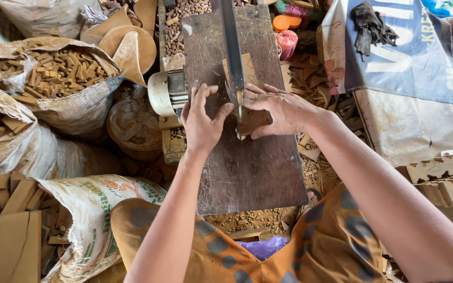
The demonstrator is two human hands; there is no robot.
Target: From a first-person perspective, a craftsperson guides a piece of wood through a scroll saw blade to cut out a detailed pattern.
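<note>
On the dark wooden table [247, 167], both hands press a thin wood piece [247, 73] flat against the saw blade [233, 52]. Left hand [201, 123] and right hand [279, 110] have fingers spread, pinning rather than gripping. Sacks of wood blocks [61, 73] sit nearby.

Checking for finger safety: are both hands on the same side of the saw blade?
No: the left hand lies left of the blade, the right hand right.
</note>
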